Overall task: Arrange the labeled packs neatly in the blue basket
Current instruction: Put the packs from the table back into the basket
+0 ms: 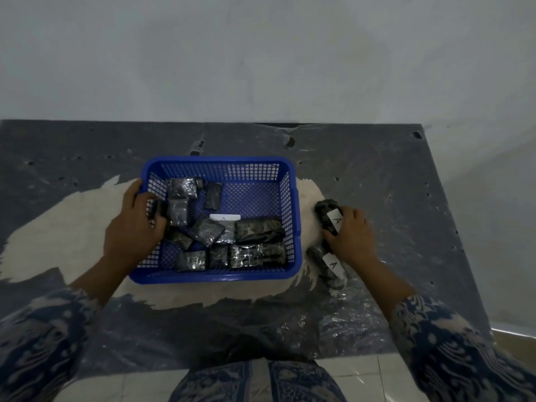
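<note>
A blue perforated basket [220, 163] sits on the table with several dark plastic-wrapped packs [258, 230] lying loosely inside, one showing a white label [224, 217]. My left hand [133, 224] reaches over the basket's left wall and grips a small dark pack [158, 210]. Right of the basket, my right hand [352, 235] holds a dark pack with a white "A" label [327, 213] on the table. A second "A"-labeled pack [333, 266] lies just in front of it, partly under my wrist.
The table [87, 158] wears a worn grey plastic sheet with a pale bare patch around the basket. A grey wall [261, 53] stands right behind. The table's right edge drops to tiled floor [513, 340].
</note>
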{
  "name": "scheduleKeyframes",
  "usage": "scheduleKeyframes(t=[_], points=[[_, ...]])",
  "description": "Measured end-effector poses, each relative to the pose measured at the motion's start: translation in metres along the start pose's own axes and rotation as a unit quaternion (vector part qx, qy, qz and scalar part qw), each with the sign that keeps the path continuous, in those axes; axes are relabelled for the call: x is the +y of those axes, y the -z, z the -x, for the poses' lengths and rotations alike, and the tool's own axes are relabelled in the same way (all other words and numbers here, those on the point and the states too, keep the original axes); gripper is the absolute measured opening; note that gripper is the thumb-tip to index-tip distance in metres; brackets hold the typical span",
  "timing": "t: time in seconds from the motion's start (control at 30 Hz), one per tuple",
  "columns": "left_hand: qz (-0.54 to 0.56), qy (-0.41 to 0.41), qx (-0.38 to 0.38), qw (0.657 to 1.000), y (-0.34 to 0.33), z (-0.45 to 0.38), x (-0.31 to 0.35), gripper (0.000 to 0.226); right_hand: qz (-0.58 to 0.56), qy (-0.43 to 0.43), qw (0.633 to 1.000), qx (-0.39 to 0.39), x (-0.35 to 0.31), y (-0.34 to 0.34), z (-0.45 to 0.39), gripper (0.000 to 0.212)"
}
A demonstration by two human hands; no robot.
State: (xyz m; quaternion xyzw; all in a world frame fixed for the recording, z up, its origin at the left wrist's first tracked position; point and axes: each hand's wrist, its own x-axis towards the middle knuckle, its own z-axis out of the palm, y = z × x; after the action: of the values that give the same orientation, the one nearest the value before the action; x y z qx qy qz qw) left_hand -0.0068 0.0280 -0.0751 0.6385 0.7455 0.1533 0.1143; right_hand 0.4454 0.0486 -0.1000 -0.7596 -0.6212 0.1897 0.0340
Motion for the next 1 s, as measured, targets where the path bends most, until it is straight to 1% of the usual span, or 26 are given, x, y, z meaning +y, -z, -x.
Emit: scheduleKeyframes(t=[0.07, 0.13, 0.17, 0.2, 0.23, 0.3, 0.37, 0.4, 0.43, 0.5, 0.53, 0.6, 0.63, 0.67, 0.73, 0.83, 1.0], points=[[0.004, -0.012, 0.005, 1.0, -0.002, 0.0, -0.002, 0.038, -0.029, -0.025, 0.999, -0.012, -0.001, 0.001, -0.004, 0.071], [0.012, -0.02, 0.009, 1.0, -0.004, 0.0, -0.006, 0.039, -0.081, -0.053, 0.995, -0.019, -0.006, 0.008, -0.009, 0.061], [0.018, -0.024, 0.012, 0.999, -0.005, 0.0, -0.009, 0.04, -0.122, -0.057, 0.991, -0.011, -0.011, 0.013, -0.01, 0.047], [0.026, -0.03, 0.015, 0.999, -0.006, 0.001, -0.012, 0.042, -0.166, -0.052, 0.985, 0.006, -0.016, 0.019, -0.011, 0.028], [0.034, -0.036, 0.018, 0.999, -0.007, 0.0, -0.014, 0.044, -0.201, -0.039, 0.978, 0.026, -0.023, 0.025, -0.013, 0.015], [0.046, -0.041, 0.025, 0.998, -0.009, 0.0, -0.016, 0.048, -0.257, -0.006, 0.964, 0.071, -0.041, 0.038, -0.019, 0.014], [0.056, -0.038, 0.025, 0.997, -0.009, 0.0, -0.015, 0.05, -0.298, 0.034, 0.948, 0.106, -0.065, 0.051, -0.02, 0.018], [0.06, -0.038, 0.024, 0.997, -0.009, 0.001, -0.015, 0.05, -0.307, 0.052, 0.944, 0.113, -0.076, 0.054, -0.022, 0.017], [0.063, -0.039, 0.023, 0.997, -0.008, 0.002, -0.014, 0.05, -0.308, 0.061, 0.944, 0.1, -0.087, 0.056, -0.023, 0.023], [0.067, -0.042, 0.019, 0.997, -0.007, 0.003, -0.015, 0.05, -0.292, 0.077, 0.953, 0.037, -0.107, 0.059, -0.024, 0.048], [0.068, -0.044, 0.018, 0.997, -0.006, 0.003, -0.015, 0.049, -0.272, 0.098, 0.957, 0.005, -0.117, 0.059, -0.026, 0.053], [0.069, -0.045, 0.02, 0.996, -0.006, 0.003, -0.017, 0.049, -0.204, 0.17, 0.963, -0.044, -0.134, 0.056, -0.026, 0.053], [0.071, -0.048, 0.022, 0.996, -0.007, 0.002, -0.018, 0.049, -0.162, 0.205, 0.963, -0.058, -0.141, 0.052, -0.028, 0.052], [0.072, -0.051, 0.025, 0.996, -0.007, 0.002, -0.018, 0.048, -0.116, 0.234, 0.963, -0.07, -0.146, 0.047, -0.029, 0.054], [0.071, -0.053, 0.028, 0.996, -0.007, 0.001, -0.018, 0.048, -0.034, 0.26, 0.961, -0.088, -0.153, 0.036, -0.033, 0.063], [0.073, -0.046, 0.026, 0.996, -0.006, 0.002, -0.016, 0.047, 0.053, 0.286, 0.951, -0.104, -0.161, 0.024, -0.037, 0.065], [0.076, -0.043, 0.028, 0.996, -0.006, 0.002, -0.016, 0.048, 0.136, 0.32, 0.934, -0.084, -0.173, 0.008, -0.042, 0.065]])
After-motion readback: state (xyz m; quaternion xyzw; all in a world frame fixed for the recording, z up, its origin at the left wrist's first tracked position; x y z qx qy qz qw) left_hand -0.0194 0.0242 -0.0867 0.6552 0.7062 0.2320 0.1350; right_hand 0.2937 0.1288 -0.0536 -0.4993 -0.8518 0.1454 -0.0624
